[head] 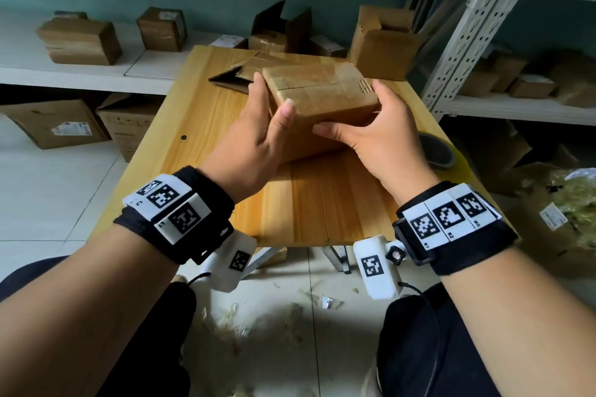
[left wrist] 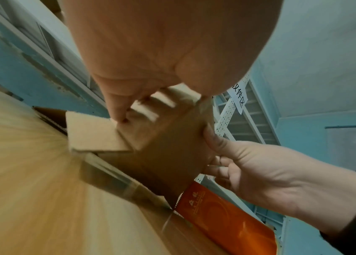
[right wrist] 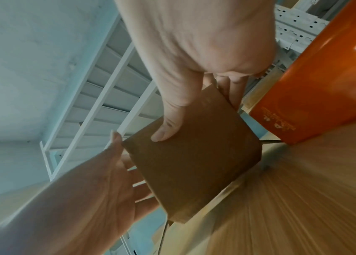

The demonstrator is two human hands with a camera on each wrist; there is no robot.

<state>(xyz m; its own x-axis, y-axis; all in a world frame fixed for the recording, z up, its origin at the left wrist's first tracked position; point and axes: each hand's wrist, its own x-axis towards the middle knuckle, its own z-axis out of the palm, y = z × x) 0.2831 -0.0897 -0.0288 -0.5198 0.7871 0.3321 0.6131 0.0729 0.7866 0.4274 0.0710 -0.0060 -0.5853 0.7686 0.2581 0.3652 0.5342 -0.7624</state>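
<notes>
Brown taped cardboard box gripped by both hands, mid table.

Box sits tilted & low over centre of the light wooden table; can't tell if its bottom edge touches the wood. L hand grips box's left side: thumb on near face, fingers round the far-left side. R hand grips the right end: thumb flat on near face, fingers curled round the side. Glossy orange pouch lies close by box's right, seen in wrist views only. Flattened brown carton just beyond box, far-left. Grey tape roll at table's right edge, near R hand. Open brown carton at far-right corner. White shelves w/ small boxes behind.
</notes>
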